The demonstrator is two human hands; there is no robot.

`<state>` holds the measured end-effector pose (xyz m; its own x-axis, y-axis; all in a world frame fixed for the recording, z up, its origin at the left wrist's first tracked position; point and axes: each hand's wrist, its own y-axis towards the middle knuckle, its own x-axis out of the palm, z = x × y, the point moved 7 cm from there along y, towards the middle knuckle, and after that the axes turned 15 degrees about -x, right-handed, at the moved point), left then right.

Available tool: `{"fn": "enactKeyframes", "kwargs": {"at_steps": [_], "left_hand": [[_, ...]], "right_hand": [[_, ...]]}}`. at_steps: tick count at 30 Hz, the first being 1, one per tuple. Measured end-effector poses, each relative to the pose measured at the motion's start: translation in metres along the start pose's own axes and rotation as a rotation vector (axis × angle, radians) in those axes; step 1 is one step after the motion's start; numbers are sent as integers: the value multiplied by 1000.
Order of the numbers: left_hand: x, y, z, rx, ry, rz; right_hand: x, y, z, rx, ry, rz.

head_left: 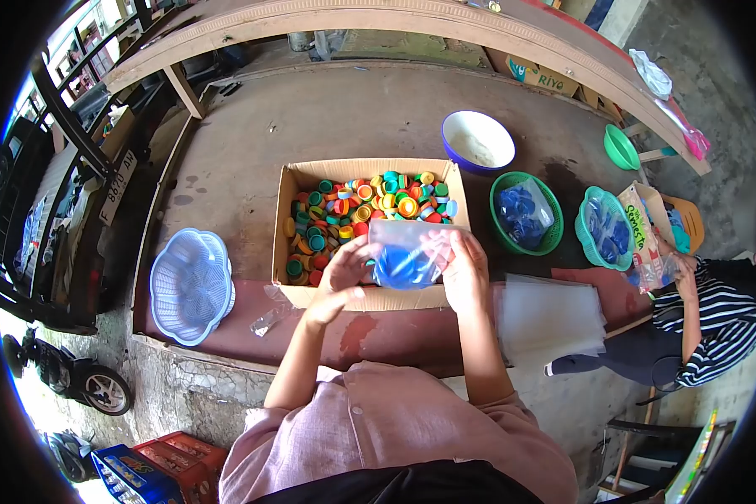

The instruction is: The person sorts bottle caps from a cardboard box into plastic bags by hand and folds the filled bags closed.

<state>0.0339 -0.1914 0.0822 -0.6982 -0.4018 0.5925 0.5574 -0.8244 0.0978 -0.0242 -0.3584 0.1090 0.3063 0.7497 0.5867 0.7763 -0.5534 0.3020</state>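
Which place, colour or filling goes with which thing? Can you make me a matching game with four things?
1. clear plastic bag
2. cardboard box
3. larger bowl
4. leftmost basket

a. purple outside, white inside
b. pale blue
c. between the left hand and the right hand
d. filled with colourful plastic caps

Pairs: 1-c, 2-d, 3-a, 4-b

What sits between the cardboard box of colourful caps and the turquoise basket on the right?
In the head view, a green basket holding bagged blue pieces sits between the cardboard box and the turquoise basket.
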Motion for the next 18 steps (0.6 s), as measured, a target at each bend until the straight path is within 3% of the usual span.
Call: {"fn": "enactKeyframes", "kwargs": {"at_steps": [2, 4, 8, 13, 18], "left_hand": [[-8, 3, 10, -36, 185, 76], [-13, 9, 15, 62, 391, 221], [-13, 16, 17, -68, 399, 296], [-16, 10, 8, 14, 430, 380], [11, 2, 26, 124, 397, 428]], "right_hand": [[-4, 1, 9, 44, 22, 39], [4, 1, 14, 58, -128, -90], [11, 0, 12, -30, -202, -268], [-11, -10, 6, -118, -469, -220], [-5, -22, -4, -111, -313, -93]]}}
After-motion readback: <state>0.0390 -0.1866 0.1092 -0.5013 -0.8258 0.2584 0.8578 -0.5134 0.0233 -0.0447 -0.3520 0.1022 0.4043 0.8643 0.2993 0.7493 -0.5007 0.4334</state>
